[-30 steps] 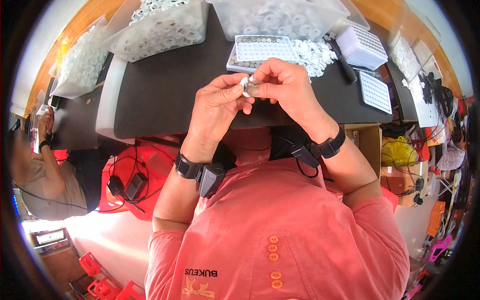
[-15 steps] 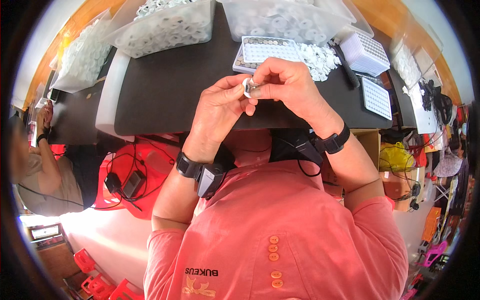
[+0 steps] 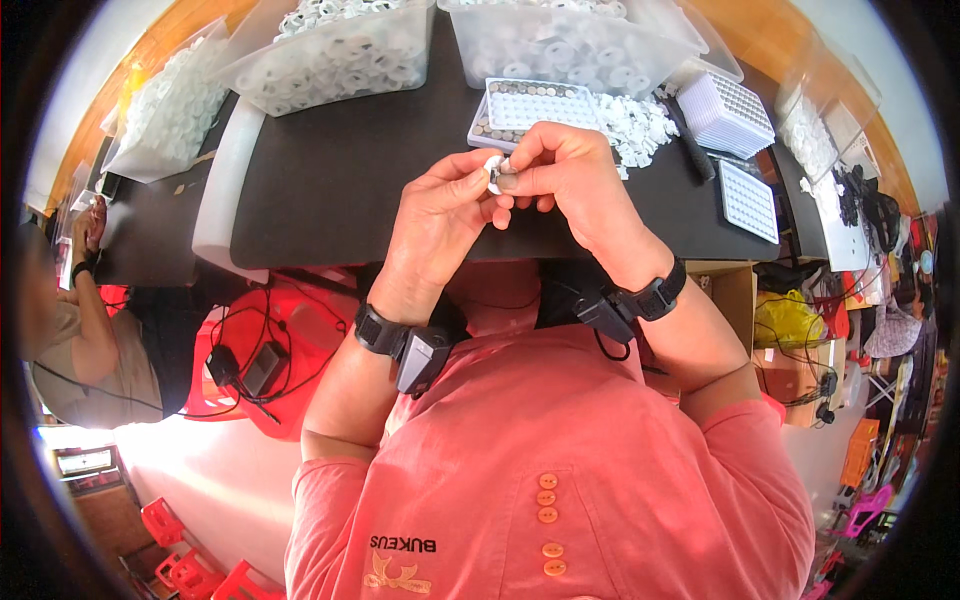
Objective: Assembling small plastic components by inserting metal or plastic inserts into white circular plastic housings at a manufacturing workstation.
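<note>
Above the near edge of the dark table, my left hand (image 3: 440,215) pinches a small white round plastic part (image 3: 493,170) with a dark middle between thumb and fingers. My right hand (image 3: 575,185) is closed at the same part, thumb and forefinger pinching a small silver disc (image 3: 507,181) that looks like a button cell, against the part's right side. Fingertips hide much of both pieces. Just beyond my hands, a white tray (image 3: 545,112) with silver button cells along its back row lies on another tray of such cells (image 3: 480,128).
Two translucent bins (image 3: 345,70) (image 3: 580,55) of white round parts stand at the back. Right of the trays lie a heap of small white pieces (image 3: 635,128), stacked white trays (image 3: 725,110), a black-handled tool (image 3: 692,140) and a single tray (image 3: 748,200). A co-worker (image 3: 95,340) sits at left.
My right hand has shifted slightly, and the silver disc sits closer against the white part. My left hand keeps its pinch almost unmoved.
</note>
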The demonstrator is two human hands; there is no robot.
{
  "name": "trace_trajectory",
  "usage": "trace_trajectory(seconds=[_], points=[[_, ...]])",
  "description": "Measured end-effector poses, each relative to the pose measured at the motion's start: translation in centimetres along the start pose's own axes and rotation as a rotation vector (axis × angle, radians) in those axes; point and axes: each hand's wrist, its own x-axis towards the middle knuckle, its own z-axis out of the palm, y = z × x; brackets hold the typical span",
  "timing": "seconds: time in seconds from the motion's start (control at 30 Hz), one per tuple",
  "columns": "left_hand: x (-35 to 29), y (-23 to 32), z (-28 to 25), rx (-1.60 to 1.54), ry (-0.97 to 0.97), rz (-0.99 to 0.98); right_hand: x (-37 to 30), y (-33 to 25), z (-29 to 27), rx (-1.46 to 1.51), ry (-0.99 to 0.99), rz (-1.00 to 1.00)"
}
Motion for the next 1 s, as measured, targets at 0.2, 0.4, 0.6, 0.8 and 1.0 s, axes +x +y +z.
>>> trace_trajectory(seconds=[0.2, 0.4, 0.6, 0.8, 1.0], points=[[-0.3, 0.0, 0.4, 0.027, -0.019, 0.015, -0.5, -0.6, -0.1, 0.013, -0.005, 0.1], [-0.5, -0.1, 1.0, 0.176, -0.018, 0.078, -0.5, -0.4, -0.6, 0.025, -0.013, 0.181], [0.0, -0.1, -0.1, 0.011, -0.004, 0.019, -1.1, -1.7, -0.1, -0.126, 0.021, 0.079], [-0.2, -0.1, -0.6, 0.002, -0.062, 0.024, 1.5, -3.8, -6.7, -1.094, 0.503, -0.298], [-0.1, -0.1, -0.2, -0.021, -0.043, 0.015, 4.4, -1.4, -10.3, -1.051, 0.452, -0.083]])
